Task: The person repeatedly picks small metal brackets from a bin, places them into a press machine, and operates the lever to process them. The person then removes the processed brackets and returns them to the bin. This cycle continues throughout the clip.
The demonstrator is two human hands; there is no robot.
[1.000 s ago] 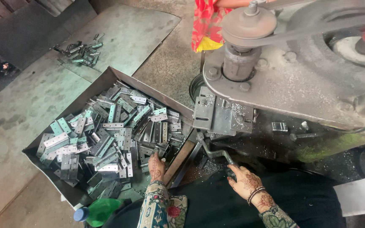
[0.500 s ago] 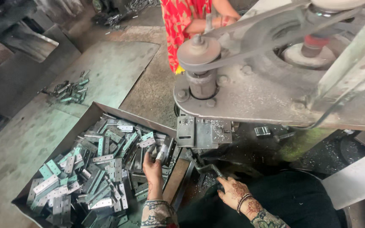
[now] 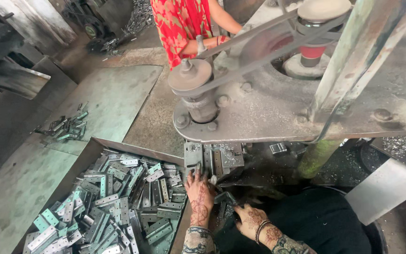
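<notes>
While a small metal plate (image 3: 211, 180) is pressed under the press die block (image 3: 214, 159) by the left hand (image 3: 199, 197) (fingers closed on it, it seems), the feeding step is judged in hand. A dark lever (image 3: 225, 197) is gripped by the right hand (image 3: 250, 220); careful withdrawal is called for beside the tray (image 3: 132, 148) of hinge plates (image 3: 118, 207).

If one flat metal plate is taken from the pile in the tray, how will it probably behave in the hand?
The metal plates look thin, flat and rigid, so one probably stays stiff. Being flat, it should slide, not roll. They lie loosely overlapped in the tray, so neighbours may shift.
</notes>
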